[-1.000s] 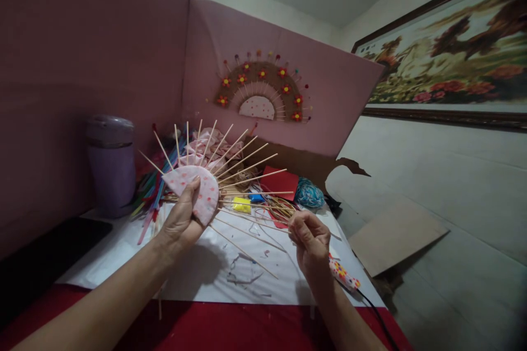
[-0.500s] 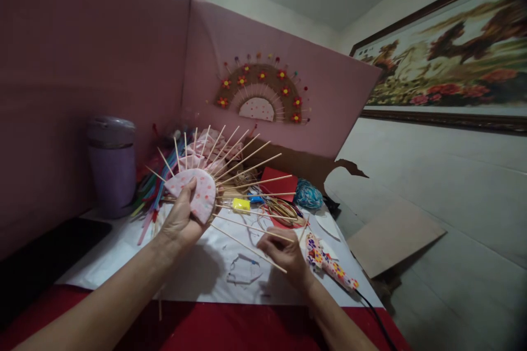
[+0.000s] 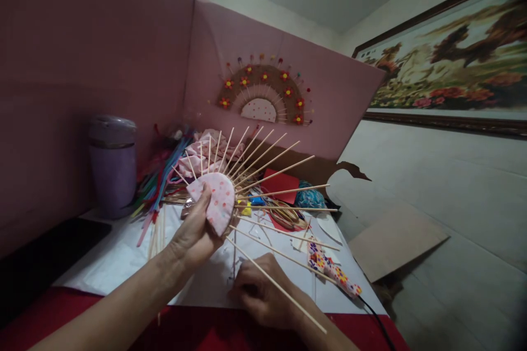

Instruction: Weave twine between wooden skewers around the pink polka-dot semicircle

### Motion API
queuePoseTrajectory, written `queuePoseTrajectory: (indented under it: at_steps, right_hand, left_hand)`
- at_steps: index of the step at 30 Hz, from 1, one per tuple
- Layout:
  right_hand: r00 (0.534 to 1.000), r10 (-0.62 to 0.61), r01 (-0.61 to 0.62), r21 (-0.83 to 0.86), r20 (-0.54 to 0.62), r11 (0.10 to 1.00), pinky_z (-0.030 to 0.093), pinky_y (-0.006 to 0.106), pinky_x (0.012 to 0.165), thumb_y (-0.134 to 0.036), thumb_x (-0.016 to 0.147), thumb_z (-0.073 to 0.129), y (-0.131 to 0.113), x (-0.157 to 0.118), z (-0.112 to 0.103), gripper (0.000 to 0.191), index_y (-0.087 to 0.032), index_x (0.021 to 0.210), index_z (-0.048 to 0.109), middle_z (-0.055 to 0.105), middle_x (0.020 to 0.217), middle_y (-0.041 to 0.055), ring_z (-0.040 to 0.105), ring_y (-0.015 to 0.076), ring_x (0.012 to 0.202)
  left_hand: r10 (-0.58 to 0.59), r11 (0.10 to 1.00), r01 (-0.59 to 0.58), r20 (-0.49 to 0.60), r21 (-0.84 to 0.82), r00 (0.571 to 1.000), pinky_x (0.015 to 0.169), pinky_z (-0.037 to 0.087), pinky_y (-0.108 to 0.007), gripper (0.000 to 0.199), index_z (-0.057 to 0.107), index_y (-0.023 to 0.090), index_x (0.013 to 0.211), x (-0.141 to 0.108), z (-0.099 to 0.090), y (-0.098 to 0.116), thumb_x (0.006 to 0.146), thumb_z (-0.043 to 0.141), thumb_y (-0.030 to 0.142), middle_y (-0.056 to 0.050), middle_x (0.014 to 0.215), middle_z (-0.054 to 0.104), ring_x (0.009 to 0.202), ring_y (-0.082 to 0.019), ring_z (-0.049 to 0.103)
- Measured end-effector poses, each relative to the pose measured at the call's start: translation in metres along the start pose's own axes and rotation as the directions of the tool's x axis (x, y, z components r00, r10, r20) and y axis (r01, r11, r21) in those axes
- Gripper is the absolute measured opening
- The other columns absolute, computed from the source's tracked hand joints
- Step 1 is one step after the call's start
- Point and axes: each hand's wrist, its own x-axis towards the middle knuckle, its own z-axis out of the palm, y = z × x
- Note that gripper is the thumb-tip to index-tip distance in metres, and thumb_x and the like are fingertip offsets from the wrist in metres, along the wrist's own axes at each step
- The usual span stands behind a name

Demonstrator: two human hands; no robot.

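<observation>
Glue gun right of half-disc

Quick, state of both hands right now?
Left hand: closed, holding the spotted half-disc with sticks.
Right hand: curled; cannot tell whether it holds anything.

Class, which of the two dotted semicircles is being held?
The near semicircle, gripped by the left hand; the other semicircle is on the pink board, framed by a brown arch.

Right fingers loosely curled
</observation>
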Motion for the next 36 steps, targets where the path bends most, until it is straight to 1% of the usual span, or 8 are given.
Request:
queuePoseTrajectory:
  at_steps: [8,11,14,20,24,28,33,36]
  right_hand:
    - [0.998,0.015,-0.018,0.055,0.068,0.998,0.038,0.023,0.059,-0.017,0.071,0.054,-0.011,0.003,0.0,0.011,-0.02,0.062,0.06,0.061,0.062,0.0003,0.054,0.0128,0.059]
    - [0.984,0.112,-0.082,0.205,-0.14,0.975,0.039,0.03,0.078,-0.019,0.074,0.053,-0.008,0.006,-0.007,0.016,-0.021,0.086,0.063,0.062,0.09,0.0055,0.054,0.0186,0.085]
    - [0.908,0.291,-0.11,0.5,-0.3,0.859,0.036,0.035,0.089,-0.029,0.078,0.053,-0.006,0.009,-0.006,0.032,-0.022,0.109,0.054,0.054,0.113,0.0084,0.048,0.0215,0.102]
    - [0.872,0.459,-0.042,0.906,-0.173,0.421,0.043,0.033,0.077,-0.042,0.073,0.059,-0.008,0.016,0.002,0.038,-0.018,0.101,0.05,0.061,0.088,0.0065,0.058,0.0169,0.076]
    - [0.854,0.504,-0.078,0.924,-0.132,0.374,0.035,0.022,0.045,-0.04,0.075,0.057,-0.008,0.017,-0.002,0.025,-0.016,0.078,0.051,0.053,0.06,-0.0008,0.044,0.0079,0.044]
    - [0.85,0.505,-0.096,0.899,-0.149,0.427,0.027,0.021,0.041,-0.036,0.077,0.054,-0.008,0.013,-0.003,0.028,-0.014,0.061,0.051,0.047,0.054,-0.0014,0.037,0.0061,0.042]
    - [0.874,0.441,0.049,0.941,-0.203,0.336,0.028,0.02,0.038,-0.034,0.073,0.056,-0.01,0.01,-0.004,0.024,-0.017,0.091,0.053,0.049,0.06,-0.0023,0.037,0.0063,0.04]
    - [0.87,0.482,-0.017,0.97,-0.105,0.242,0.018,0.018,0.033,-0.036,0.076,0.054,-0.01,0.01,-0.002,0.028,-0.02,0.098,0.049,0.051,0.061,-0.0026,0.029,0.0037,0.035]
  left_hand:
    - [-0.016,1.0,0.016,0.036,0.019,0.999,0.06,0.055,-0.031,0.021,0.058,0.012,0.092,0.001,-0.004,-0.009,0.083,0.048,0.027,-0.009,0.075,0.069,0.064,-0.017,0.065]
    - [0.007,0.999,-0.008,0.026,0.041,1.0,0.06,0.055,-0.03,0.019,0.059,0.012,0.091,0.001,-0.004,-0.012,0.082,0.049,0.025,-0.009,0.075,0.068,0.063,-0.017,0.065]
    - [0.071,0.996,-0.071,0.01,0.046,0.997,0.062,0.055,-0.027,0.014,0.059,0.013,0.09,0.002,-0.006,-0.016,0.08,0.052,0.02,-0.007,0.076,0.068,0.064,-0.015,0.064]
    - [0.03,0.999,-0.032,0.115,0.016,0.993,0.063,0.053,-0.022,0.008,0.06,0.014,0.079,0.0,-0.007,-0.02,0.079,0.055,0.02,-0.003,0.07,0.066,0.061,-0.011,0.061]
    - [-0.028,0.996,0.008,0.214,0.093,0.976,0.066,0.052,-0.024,0.008,0.061,0.011,0.081,-0.003,-0.008,-0.019,0.077,0.056,0.016,-0.006,0.074,0.066,0.066,-0.013,0.061]
    - [-0.04,0.988,0.008,0.211,0.151,0.977,0.062,0.051,-0.021,0.01,0.062,0.01,0.076,-0.004,-0.01,-0.019,0.072,0.057,0.002,-0.005,0.072,0.065,0.064,-0.011,0.06]
    - [-0.105,0.959,0.042,0.213,0.281,0.971,0.049,0.047,-0.021,0.001,0.061,0.011,0.071,-0.005,-0.013,-0.019,0.071,0.06,0.01,-0.003,0.064,0.062,0.052,-0.011,0.056]
    - [-0.072,0.959,0.014,0.194,0.283,0.978,0.055,0.048,-0.022,0.003,0.061,0.012,0.072,-0.004,-0.014,-0.02,0.07,0.062,0.01,-0.003,0.066,0.063,0.057,-0.011,0.057]
